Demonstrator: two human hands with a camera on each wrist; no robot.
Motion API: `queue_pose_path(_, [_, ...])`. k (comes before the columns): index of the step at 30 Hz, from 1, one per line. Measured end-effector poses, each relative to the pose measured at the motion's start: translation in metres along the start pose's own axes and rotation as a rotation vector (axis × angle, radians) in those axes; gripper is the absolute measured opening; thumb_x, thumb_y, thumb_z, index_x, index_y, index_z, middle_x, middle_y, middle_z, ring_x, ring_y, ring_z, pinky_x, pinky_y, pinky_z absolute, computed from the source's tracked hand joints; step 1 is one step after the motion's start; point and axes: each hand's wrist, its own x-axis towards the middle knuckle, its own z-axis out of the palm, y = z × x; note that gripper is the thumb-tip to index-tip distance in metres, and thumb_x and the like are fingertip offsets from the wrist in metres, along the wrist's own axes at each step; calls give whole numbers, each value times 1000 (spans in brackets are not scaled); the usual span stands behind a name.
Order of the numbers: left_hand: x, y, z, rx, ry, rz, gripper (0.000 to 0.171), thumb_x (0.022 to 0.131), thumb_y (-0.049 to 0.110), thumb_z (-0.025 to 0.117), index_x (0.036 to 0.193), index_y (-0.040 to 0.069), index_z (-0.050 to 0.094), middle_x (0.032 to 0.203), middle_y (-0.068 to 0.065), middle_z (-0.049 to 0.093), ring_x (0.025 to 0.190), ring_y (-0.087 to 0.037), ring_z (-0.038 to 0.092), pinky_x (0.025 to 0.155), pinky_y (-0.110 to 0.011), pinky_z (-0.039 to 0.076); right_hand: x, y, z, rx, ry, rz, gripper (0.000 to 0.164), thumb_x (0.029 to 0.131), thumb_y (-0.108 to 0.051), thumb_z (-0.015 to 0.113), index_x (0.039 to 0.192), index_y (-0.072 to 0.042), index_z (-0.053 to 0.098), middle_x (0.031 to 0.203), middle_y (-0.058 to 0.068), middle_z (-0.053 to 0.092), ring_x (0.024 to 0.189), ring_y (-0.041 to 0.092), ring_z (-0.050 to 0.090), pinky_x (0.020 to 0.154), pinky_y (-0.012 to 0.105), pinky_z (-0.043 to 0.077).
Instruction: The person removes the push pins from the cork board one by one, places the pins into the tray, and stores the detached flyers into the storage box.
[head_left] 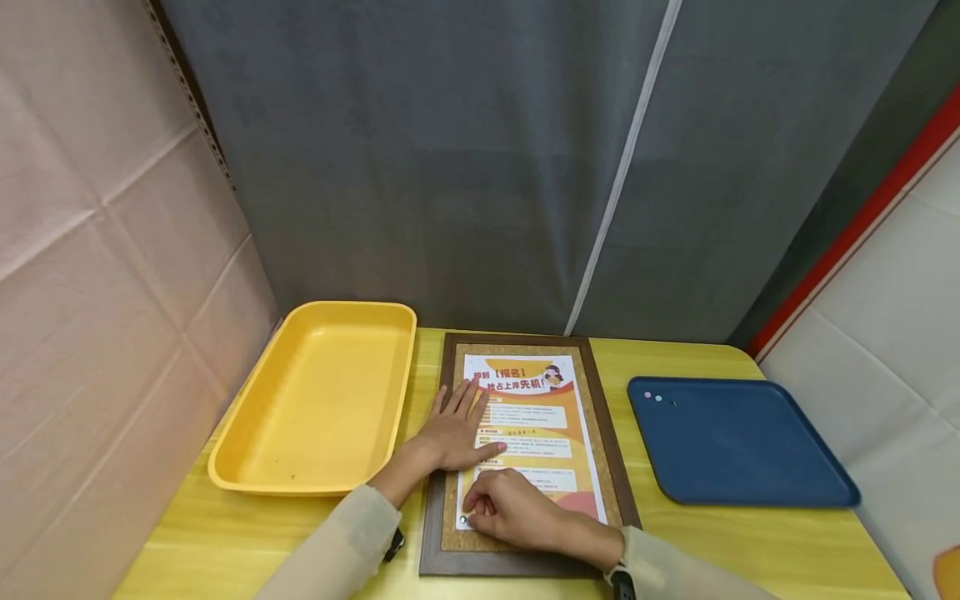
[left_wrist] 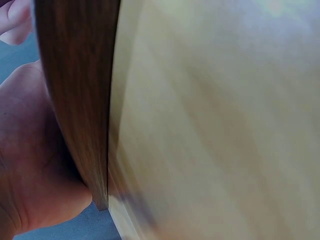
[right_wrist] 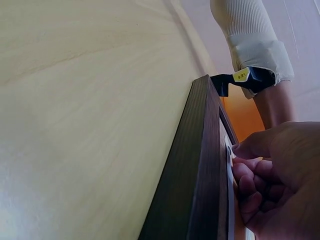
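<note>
A framed corkboard (head_left: 626, 500) lies on the table with a printed poster (head_left: 588, 467) on it. My left hand (head_left: 453, 433) rests flat on the poster's left side, fingers spread. At the poster's lower left corner, my right hand (head_left: 517, 508) pinches a small round-headed pushpin (head_left: 462, 520) between thumb and index finger, the other fingers curled in. In the right wrist view the thumb (right_wrist: 252, 145) meets the pin close to the paper's edge. The left wrist view shows the palm's heel (left_wrist: 45, 200) over the wooden frame (left_wrist: 75, 75).
A yellow tray (head_left: 322, 400) stands left of the board. To the right lies a blue tray (head_left: 750, 442), with a pink pushpin (head_left: 648, 396), a pale blue pushpin (head_left: 658, 398) and a tiny dark item (head_left: 673, 403) in its far left corner. A grey curtain (head_left: 450, 167) hangs behind the table.
</note>
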Motion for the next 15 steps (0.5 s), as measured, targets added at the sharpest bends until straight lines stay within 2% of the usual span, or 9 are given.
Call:
queue_pose_path(9, [2, -2, 2, -1, 6, 2, 103, 101, 78, 39, 172, 12, 2, 178, -14, -2, 164, -32, -6, 129, -58, -7, 1, -6, 1, -23, 19, 5, 10, 84, 0, 76, 86, -9, 78, 68, -17, 59, 64, -11, 48, 64, 8, 44])
queue_pose_path(15, [2, -1, 1, 24, 6, -2, 103, 101, 79, 38, 172, 12, 2, 178, -14, -3, 164, -31, -6, 130, -58, -6, 1, -9, 3, 10, 35, 29, 12, 81, 3, 74, 82, -9, 78, 64, -15, 60, 62, -11, 48, 61, 9, 45])
